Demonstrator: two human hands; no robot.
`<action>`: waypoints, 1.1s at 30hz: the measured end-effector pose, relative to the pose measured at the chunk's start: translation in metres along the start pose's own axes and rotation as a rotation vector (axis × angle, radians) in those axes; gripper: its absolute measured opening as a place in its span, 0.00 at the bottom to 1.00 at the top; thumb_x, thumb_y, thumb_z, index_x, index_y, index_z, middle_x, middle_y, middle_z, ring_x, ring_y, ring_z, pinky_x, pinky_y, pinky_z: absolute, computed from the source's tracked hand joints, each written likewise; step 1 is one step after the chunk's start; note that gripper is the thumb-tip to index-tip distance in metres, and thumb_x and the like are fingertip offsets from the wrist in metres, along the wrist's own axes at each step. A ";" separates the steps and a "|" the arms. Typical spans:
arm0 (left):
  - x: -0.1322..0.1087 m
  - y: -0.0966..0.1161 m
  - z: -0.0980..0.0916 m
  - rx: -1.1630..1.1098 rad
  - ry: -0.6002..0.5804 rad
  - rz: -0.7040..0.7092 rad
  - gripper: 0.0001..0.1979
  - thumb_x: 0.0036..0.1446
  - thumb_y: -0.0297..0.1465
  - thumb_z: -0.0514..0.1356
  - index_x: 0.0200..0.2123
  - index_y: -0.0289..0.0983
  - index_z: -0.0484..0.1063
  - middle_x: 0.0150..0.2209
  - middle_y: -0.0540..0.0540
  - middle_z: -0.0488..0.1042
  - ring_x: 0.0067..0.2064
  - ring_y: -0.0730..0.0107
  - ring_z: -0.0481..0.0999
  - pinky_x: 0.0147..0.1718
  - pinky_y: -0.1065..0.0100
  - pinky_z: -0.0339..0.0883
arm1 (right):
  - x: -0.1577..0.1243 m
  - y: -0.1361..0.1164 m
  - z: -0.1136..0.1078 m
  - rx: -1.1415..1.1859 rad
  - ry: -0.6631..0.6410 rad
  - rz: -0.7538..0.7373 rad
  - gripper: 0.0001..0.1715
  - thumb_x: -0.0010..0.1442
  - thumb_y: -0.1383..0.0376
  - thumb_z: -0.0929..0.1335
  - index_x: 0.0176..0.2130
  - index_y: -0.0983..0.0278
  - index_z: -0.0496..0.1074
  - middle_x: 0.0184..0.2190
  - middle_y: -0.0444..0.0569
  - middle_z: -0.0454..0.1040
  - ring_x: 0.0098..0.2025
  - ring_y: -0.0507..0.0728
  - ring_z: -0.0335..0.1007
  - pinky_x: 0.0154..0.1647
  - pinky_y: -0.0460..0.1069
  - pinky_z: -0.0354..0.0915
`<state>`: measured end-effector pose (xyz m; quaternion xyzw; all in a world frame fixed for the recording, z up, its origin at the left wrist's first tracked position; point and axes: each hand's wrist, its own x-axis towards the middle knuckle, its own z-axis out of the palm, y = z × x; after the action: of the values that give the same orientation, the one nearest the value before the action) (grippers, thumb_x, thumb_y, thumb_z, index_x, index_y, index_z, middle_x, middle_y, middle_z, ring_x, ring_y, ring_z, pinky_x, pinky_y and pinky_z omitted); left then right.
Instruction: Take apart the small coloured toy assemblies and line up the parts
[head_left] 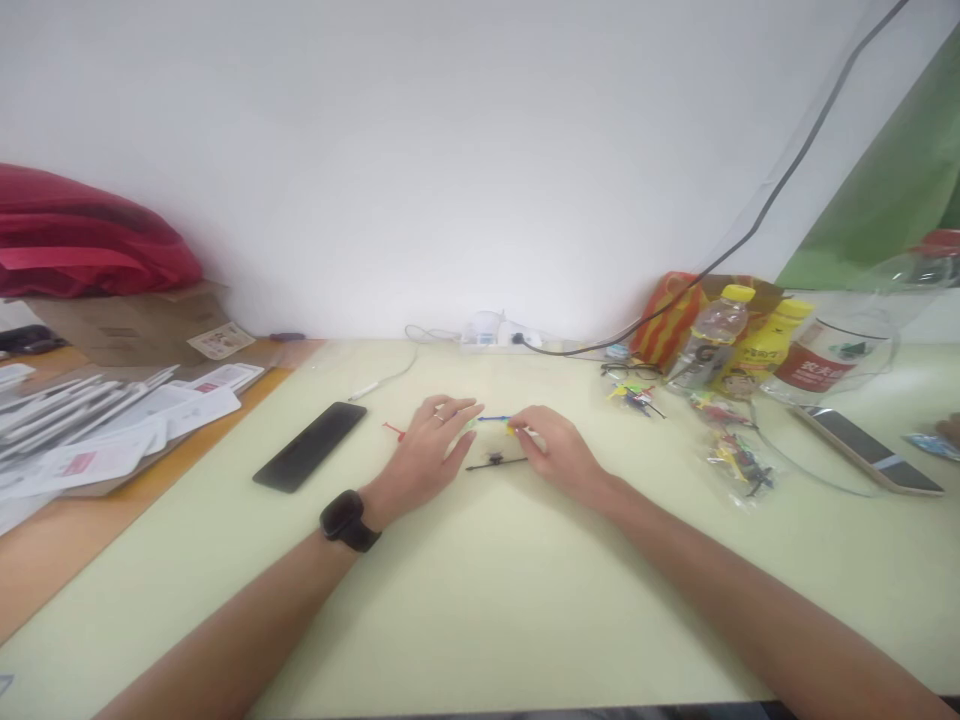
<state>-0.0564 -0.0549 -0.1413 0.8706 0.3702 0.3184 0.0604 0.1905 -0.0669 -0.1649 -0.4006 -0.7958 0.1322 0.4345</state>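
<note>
My left hand lies palm down on the pale yellow-green table, fingers stretched out toward a thin blue stick. A black watch is on that wrist. A small red piece pokes out just left of the hand. My right hand is curled, with its fingertips pinched on a small yellow piece at the end of the blue stick. A thin black stick with a small hub lies on the table between the two hands.
A black phone lies left of my hands. Papers and a red bag are at far left. Clear bags of small coloured parts, bottles, a second phone and a power strip sit right and back.
</note>
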 end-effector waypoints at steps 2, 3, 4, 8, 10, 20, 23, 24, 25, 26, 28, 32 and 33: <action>-0.001 0.010 0.003 -0.175 0.033 -0.110 0.18 0.72 0.37 0.55 0.61 0.43 0.71 0.57 0.42 0.77 0.57 0.56 0.76 0.60 0.51 0.70 | 0.003 -0.009 -0.002 0.196 0.071 0.110 0.08 0.70 0.63 0.65 0.43 0.59 0.73 0.42 0.52 0.79 0.44 0.60 0.75 0.50 0.56 0.70; -0.001 0.014 0.005 -0.275 0.043 -0.179 0.19 0.71 0.39 0.56 0.62 0.43 0.70 0.55 0.42 0.79 0.54 0.58 0.79 0.57 0.53 0.73 | 0.005 -0.013 -0.003 0.304 0.090 0.169 0.07 0.69 0.61 0.66 0.42 0.59 0.73 0.41 0.51 0.79 0.43 0.59 0.76 0.49 0.56 0.70; -0.002 0.018 0.007 -0.376 0.046 -0.242 0.21 0.70 0.40 0.58 0.63 0.43 0.68 0.55 0.42 0.79 0.52 0.59 0.80 0.55 0.55 0.75 | 0.006 -0.017 -0.003 0.407 0.100 0.222 0.07 0.68 0.58 0.68 0.41 0.59 0.73 0.40 0.50 0.79 0.42 0.59 0.76 0.48 0.55 0.71; -0.005 0.030 0.016 -0.692 0.056 -0.355 0.30 0.67 0.41 0.62 0.69 0.44 0.61 0.55 0.41 0.79 0.55 0.60 0.80 0.55 0.56 0.77 | 0.008 -0.029 0.003 0.670 0.105 0.373 0.14 0.61 0.53 0.74 0.38 0.59 0.73 0.35 0.47 0.77 0.39 0.57 0.75 0.44 0.53 0.71; -0.005 0.034 0.018 -0.774 0.069 -0.366 0.31 0.64 0.40 0.65 0.68 0.44 0.62 0.52 0.41 0.78 0.51 0.61 0.82 0.53 0.56 0.78 | 0.007 -0.033 0.007 0.731 0.081 0.420 0.15 0.59 0.52 0.75 0.37 0.59 0.73 0.34 0.46 0.77 0.38 0.57 0.75 0.43 0.53 0.71; -0.007 0.036 0.016 -0.664 0.063 -0.230 0.26 0.64 0.36 0.64 0.64 0.44 0.66 0.37 0.48 0.74 0.35 0.70 0.76 0.38 0.64 0.76 | 0.003 -0.040 0.012 0.871 -0.061 0.500 0.16 0.59 0.52 0.74 0.38 0.61 0.74 0.32 0.46 0.77 0.34 0.55 0.75 0.40 0.54 0.73; -0.007 0.035 0.014 -0.495 0.072 -0.152 0.19 0.66 0.35 0.63 0.59 0.46 0.71 0.41 0.46 0.74 0.39 0.66 0.76 0.39 0.62 0.75 | 0.004 -0.038 0.010 0.991 -0.102 0.587 0.10 0.56 0.59 0.73 0.36 0.61 0.72 0.28 0.43 0.75 0.29 0.53 0.72 0.36 0.52 0.72; -0.006 0.035 0.013 -0.447 0.076 -0.123 0.16 0.66 0.35 0.62 0.56 0.46 0.73 0.43 0.45 0.74 0.41 0.66 0.76 0.40 0.62 0.75 | 0.004 -0.038 0.010 0.996 -0.108 0.601 0.08 0.55 0.62 0.73 0.35 0.61 0.72 0.27 0.43 0.75 0.29 0.53 0.72 0.35 0.51 0.71; -0.006 0.035 0.012 -0.415 0.071 -0.098 0.13 0.66 0.34 0.62 0.53 0.46 0.74 0.45 0.44 0.74 0.42 0.65 0.76 0.42 0.61 0.74 | 0.004 -0.039 0.009 0.989 -0.118 0.606 0.07 0.54 0.64 0.71 0.35 0.61 0.71 0.27 0.43 0.75 0.29 0.53 0.72 0.35 0.51 0.70; -0.006 0.036 0.010 -0.401 0.054 -0.077 0.10 0.66 0.33 0.61 0.50 0.45 0.75 0.45 0.45 0.74 0.42 0.65 0.76 0.42 0.61 0.74 | 0.004 -0.039 0.009 0.976 -0.129 0.602 0.06 0.53 0.65 0.70 0.35 0.61 0.71 0.26 0.42 0.75 0.29 0.53 0.72 0.35 0.51 0.69; -0.006 0.036 0.008 -0.407 -0.006 -0.052 0.06 0.66 0.32 0.61 0.45 0.43 0.75 0.41 0.46 0.75 0.40 0.66 0.75 0.42 0.62 0.72 | 0.004 -0.041 0.009 0.927 -0.165 0.586 0.06 0.53 0.67 0.67 0.35 0.60 0.70 0.25 0.41 0.73 0.27 0.53 0.70 0.34 0.49 0.67; -0.007 0.034 0.006 -0.422 -0.115 -0.042 0.03 0.64 0.29 0.60 0.41 0.42 0.73 0.35 0.49 0.74 0.36 0.69 0.74 0.37 0.65 0.69 | 0.004 -0.038 0.007 0.710 -0.251 0.499 0.05 0.57 0.68 0.64 0.35 0.60 0.68 0.29 0.41 0.73 0.31 0.53 0.69 0.36 0.48 0.65; -0.007 0.033 0.006 -0.416 -0.121 -0.044 0.05 0.64 0.29 0.60 0.43 0.42 0.73 0.35 0.50 0.73 0.36 0.69 0.74 0.37 0.65 0.69 | 0.004 -0.035 0.006 0.618 -0.254 0.459 0.07 0.59 0.67 0.63 0.36 0.60 0.69 0.30 0.42 0.74 0.33 0.54 0.70 0.38 0.49 0.65</action>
<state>-0.0365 -0.0830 -0.1381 0.8487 0.3110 0.3338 0.2675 0.1662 -0.0859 -0.1465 -0.3987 -0.6559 0.5073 0.3919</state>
